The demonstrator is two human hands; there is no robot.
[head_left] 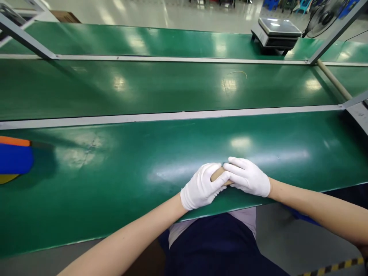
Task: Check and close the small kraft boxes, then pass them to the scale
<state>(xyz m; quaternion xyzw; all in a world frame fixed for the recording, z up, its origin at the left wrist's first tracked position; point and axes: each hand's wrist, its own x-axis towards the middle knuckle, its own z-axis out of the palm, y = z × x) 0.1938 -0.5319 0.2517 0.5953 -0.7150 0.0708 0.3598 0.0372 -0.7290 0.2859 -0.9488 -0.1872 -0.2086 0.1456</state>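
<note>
Both of my hands wear white gloves and meet near the front edge of the green table. My left hand (203, 185) is closed round a small tan, cardboard-coloured piece (217, 174) with a rounded edge, its thumb lying across the front. Over the right end of the same piece lie the fingers of my right hand (247, 176), close together and meeting the left thumb tip. The gloves cover much of the piece, so its exact kind cannot be made out.
A stack of orange, blue and yellow flat pieces (15, 159) sits at the left edge. Behind the green table (129, 165) runs a white rail (161, 117), then a belt-like green surface (172, 84). A weighing scale (277, 32) and a fan (324, 18) stand at the back right.
</note>
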